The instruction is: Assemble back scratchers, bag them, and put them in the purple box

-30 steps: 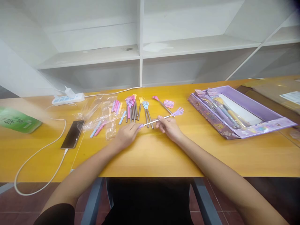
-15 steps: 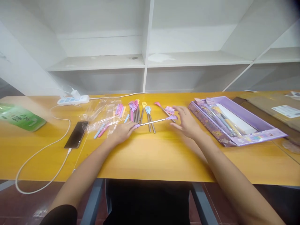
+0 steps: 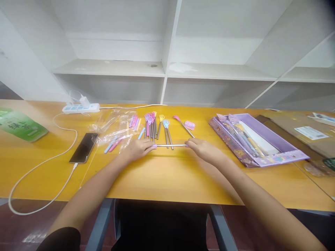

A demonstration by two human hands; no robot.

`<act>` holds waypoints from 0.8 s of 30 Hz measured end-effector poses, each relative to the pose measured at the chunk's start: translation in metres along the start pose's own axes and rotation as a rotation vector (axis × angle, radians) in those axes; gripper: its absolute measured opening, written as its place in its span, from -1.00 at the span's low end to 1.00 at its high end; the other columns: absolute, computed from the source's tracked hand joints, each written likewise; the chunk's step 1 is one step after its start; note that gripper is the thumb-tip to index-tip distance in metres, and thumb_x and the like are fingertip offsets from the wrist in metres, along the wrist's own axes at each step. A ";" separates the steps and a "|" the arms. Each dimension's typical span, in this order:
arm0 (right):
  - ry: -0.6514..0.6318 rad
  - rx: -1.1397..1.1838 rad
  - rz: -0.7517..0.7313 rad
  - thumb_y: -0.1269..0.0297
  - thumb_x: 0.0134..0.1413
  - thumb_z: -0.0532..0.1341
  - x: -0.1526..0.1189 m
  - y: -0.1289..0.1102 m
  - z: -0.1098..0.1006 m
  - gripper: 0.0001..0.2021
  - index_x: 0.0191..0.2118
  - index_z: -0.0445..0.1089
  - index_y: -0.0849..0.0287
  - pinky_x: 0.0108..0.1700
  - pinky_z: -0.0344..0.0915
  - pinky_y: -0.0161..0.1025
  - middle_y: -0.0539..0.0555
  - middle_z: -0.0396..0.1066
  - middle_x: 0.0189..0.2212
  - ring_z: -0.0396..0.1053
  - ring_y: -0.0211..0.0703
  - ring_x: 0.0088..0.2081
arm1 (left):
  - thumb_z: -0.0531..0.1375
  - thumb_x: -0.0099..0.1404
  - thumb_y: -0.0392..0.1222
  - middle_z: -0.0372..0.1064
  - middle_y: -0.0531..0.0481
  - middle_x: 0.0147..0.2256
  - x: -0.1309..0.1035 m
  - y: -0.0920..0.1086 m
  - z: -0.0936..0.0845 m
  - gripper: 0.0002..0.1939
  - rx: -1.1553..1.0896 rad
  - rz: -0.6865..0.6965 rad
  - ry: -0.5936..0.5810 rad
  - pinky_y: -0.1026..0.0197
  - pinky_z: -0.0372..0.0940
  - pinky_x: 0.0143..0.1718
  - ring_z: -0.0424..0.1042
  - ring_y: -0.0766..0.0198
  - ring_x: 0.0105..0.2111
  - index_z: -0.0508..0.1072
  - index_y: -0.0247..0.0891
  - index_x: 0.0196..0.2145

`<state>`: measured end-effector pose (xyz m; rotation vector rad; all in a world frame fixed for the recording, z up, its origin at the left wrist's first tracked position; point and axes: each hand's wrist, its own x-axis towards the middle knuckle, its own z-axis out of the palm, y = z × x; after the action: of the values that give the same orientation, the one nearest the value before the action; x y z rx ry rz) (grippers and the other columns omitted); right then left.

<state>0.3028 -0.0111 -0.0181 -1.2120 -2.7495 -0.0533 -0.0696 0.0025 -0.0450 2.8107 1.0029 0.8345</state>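
A telescopic back scratcher [image 3: 171, 145] with a bare metal rod lies level between my hands. My left hand [image 3: 140, 149] is closed on its purple handle end. My right hand [image 3: 202, 149] is closed round the other end and hides the claw head. Just beyond the rod are several back scratchers with pink and purple heads [image 3: 149, 118], a yellow one [image 3: 161, 118] and blue ones [image 3: 166, 123]. A pink back scratcher [image 3: 183, 125] lies slanted behind my right hand, beside a small pink tag-like piece [image 3: 190, 125].
Coloured handle sleeves [image 3: 134, 122] and clear plastic wrap [image 3: 112, 123] lie to the left, near a charging phone [image 3: 84, 148]. A power strip [image 3: 81, 108] and a green package [image 3: 21, 125] are farther left. On the right are a purple display box [image 3: 272, 129] and a cardboard box [image 3: 293, 122].
My right hand was open beside the purple claw head; it has moved in and closed over that end. The back scratcher has come lower and more level. The view has shifted slightly.
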 end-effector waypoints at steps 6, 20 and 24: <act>0.037 0.049 -0.030 0.44 0.46 0.04 0.011 -0.021 0.010 -0.81 -0.06 0.38 0.12 -0.20 0.27 -0.25 0.12 0.49 -0.22 0.44 -0.09 -0.24 | 0.05 0.62 0.03 0.49 -0.01 -0.41 0.000 0.006 0.002 -0.57 0.036 0.021 0.017 0.25 0.30 -0.38 0.48 0.29 -0.41 0.65 -0.23 -0.15; -0.011 -0.042 -0.136 0.55 0.40 0.06 0.037 -0.044 0.028 -0.76 0.05 0.35 0.20 -0.20 0.28 -0.23 0.19 0.49 -0.17 0.43 -0.08 -0.25 | 0.05 0.62 0.01 0.52 -0.04 -0.40 0.000 0.018 0.010 -0.58 0.027 0.026 0.054 0.24 0.33 -0.36 0.51 0.27 -0.39 0.64 -0.22 -0.18; -0.004 -0.078 -0.176 0.61 0.35 0.04 0.041 -0.046 0.030 -0.69 0.08 0.37 0.21 -0.16 0.32 -0.21 0.22 0.50 -0.12 0.45 -0.07 -0.21 | 0.01 0.63 0.00 0.49 -0.04 -0.41 0.000 0.024 0.017 -0.55 0.030 0.028 0.019 0.23 0.33 -0.36 0.49 0.28 -0.40 0.61 -0.25 -0.21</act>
<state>0.2389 -0.0095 -0.0407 -0.9840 -2.8747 -0.1777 -0.0478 -0.0142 -0.0544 2.8539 0.9884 0.8573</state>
